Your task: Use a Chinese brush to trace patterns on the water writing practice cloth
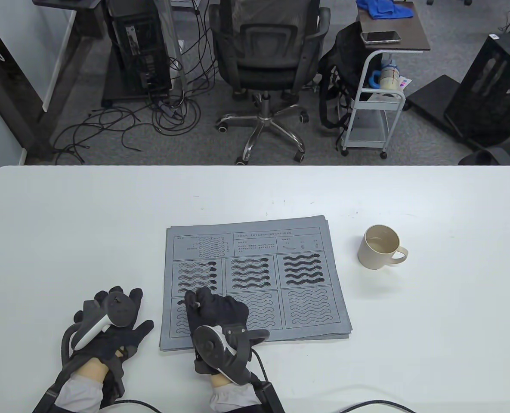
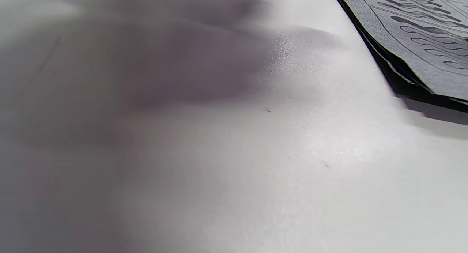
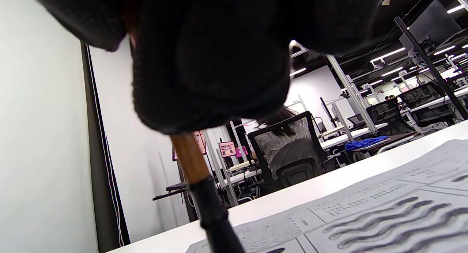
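Fingers of right hand pinch brush | shaft near upright, tip down on cloth, lower-left panel | left hand flat, fingers spread, on table beside cloth

- Your cloth looks matt grey, finely grained (edges layered).
- Your brush has a brown wooden-looking handle, then a dull black collar.
- The table is smooth white, the mug matt cream.
- Your gloves look like black knit.
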Demonstrator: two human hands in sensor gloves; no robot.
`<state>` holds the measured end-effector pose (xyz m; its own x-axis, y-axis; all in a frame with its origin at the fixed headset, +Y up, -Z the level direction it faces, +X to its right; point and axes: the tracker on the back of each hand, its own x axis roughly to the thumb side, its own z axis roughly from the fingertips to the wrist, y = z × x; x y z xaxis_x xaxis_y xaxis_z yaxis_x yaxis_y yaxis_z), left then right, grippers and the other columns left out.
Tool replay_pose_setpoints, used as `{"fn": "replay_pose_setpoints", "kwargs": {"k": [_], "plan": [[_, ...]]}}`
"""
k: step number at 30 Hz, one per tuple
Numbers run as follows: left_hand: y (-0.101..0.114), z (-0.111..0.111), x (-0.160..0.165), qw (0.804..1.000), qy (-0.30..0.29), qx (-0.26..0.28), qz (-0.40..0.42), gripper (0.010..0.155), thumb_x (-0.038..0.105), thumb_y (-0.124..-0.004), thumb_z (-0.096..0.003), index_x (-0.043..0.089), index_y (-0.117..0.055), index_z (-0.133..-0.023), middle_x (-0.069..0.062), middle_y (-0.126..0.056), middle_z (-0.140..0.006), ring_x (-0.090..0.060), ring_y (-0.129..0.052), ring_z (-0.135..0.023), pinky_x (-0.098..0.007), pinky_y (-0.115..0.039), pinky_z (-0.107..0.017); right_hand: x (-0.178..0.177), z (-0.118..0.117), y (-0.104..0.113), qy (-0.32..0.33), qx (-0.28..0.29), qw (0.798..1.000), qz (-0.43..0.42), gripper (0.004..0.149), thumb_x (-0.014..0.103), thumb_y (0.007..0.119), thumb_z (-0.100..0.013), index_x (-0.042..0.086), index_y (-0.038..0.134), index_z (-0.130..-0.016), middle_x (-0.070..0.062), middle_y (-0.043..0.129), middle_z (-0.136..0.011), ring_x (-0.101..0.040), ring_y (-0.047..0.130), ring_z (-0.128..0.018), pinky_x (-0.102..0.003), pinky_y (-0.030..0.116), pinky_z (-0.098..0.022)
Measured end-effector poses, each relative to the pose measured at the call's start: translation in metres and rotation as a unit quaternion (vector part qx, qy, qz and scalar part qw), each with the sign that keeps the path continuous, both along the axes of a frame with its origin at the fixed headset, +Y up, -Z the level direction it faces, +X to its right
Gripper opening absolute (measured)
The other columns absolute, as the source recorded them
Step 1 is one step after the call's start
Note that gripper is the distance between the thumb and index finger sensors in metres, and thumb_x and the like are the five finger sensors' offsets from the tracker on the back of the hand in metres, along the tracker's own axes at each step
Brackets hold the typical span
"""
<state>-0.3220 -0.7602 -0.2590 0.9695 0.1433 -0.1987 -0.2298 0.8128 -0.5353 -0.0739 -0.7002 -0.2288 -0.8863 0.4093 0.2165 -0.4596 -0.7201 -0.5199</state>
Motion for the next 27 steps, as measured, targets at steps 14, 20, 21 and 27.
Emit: {"fn": "replay_pose_setpoints", "kwargs": {"k": [14, 20, 21, 27], "plan": [[-0.0004, 0.0, 0.0, 1.0, 0.0, -0.001, -0.001, 0.078, 0.065, -0.052, -0.0536, 0.044, 0.001, -0.107, -0.006, 0.007, -0.117, -0.035, 0.012, -0.102, -0.076, -0.004, -0.067, 0.0032, -0.0003, 0.0007, -0.012, 0.001, 1.0, 0.002, 0.038, 0.044, 0.081, -0.052, 0.011, 0.093, -0.069, -0.007, 0.108, -0.043, -0.02, 0.102, -0.031, -0.046, 0.081, -0.038], [-0.0005, -0.0001, -0.0002, 1.0, 0.0, -0.002, -0.001, 0.078, 0.065, -0.052, -0.0535, 0.044, 0.001, -0.107, -0.006, 0.007, -0.117, -0.035, 0.012, -0.102, -0.076, -0.004, -0.067, 0.0044, -0.0005, 0.0011, -0.017, 0.001, 1.0, 0.004, 0.039, 0.044, 0.081, -0.052, 0.011, 0.093, -0.069, -0.007, 0.108, -0.043, -0.02, 0.102, -0.031, -0.046, 0.081, -0.038], [-0.0005, 0.0, -0.0001, 1.0, 0.0, -0.002, -0.001, 0.078, 0.065, -0.053, -0.0535, 0.044, 0.0, -0.107, -0.006, 0.007, -0.117, -0.035, 0.012, -0.102, -0.076, -0.004, -0.067, 0.0046, -0.0005, 0.0011, -0.018, 0.001, 1.0, 0.005, 0.038, 0.043, 0.081, -0.052, 0.011, 0.093, -0.069, -0.007, 0.108, -0.043, -0.02, 0.102, -0.031, -0.046, 0.081, -0.038], [-0.0005, -0.0002, -0.0003, 1.0, 0.001, -0.002, -0.001, 0.078, 0.065, -0.053, -0.0535, 0.044, 0.0, -0.107, -0.007, 0.007, -0.117, -0.035, 0.011, -0.102, -0.076, -0.004, -0.067, 0.0055, -0.0007, 0.0013, -0.023, 0.001, 1.0, 0.008, 0.038, 0.044, 0.081, -0.052, 0.011, 0.093, -0.069, -0.007, 0.108, -0.044, -0.019, 0.102, -0.031, -0.046, 0.081, -0.038]]}}
